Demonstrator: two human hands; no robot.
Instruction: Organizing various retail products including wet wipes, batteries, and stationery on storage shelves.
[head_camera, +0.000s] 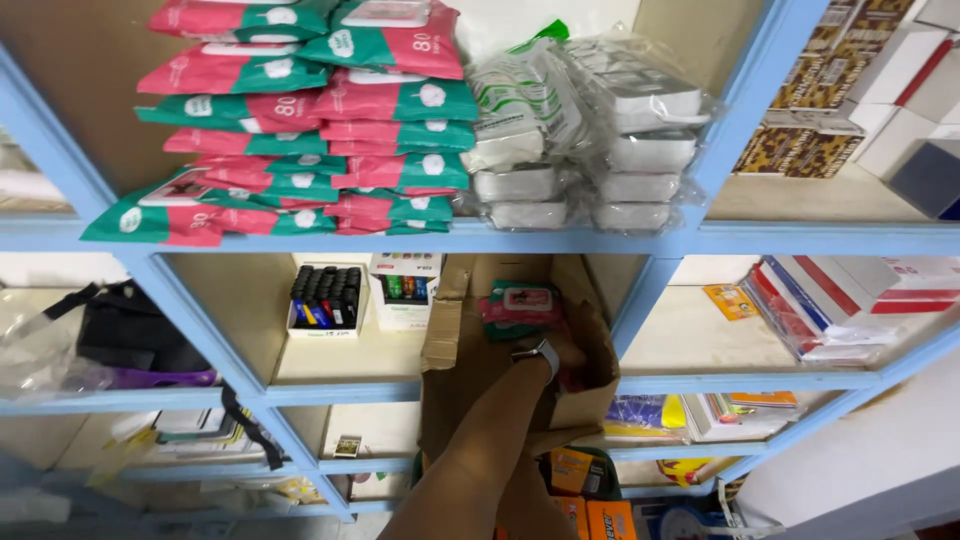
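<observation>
Right hand (562, 362) deep inside the open brown cardboard box (455, 370) on the blue shelf's front edge, beside a pink-green wipes pack (518, 305) (grip hidden, cannot tell). Risk: box tipping off, dragged forward.

The wipe packs (300, 120) are glossy plastic, the open box (575, 390) is matt brown cardboard, the shelf frame (560, 240) is smooth blue-painted.
</observation>
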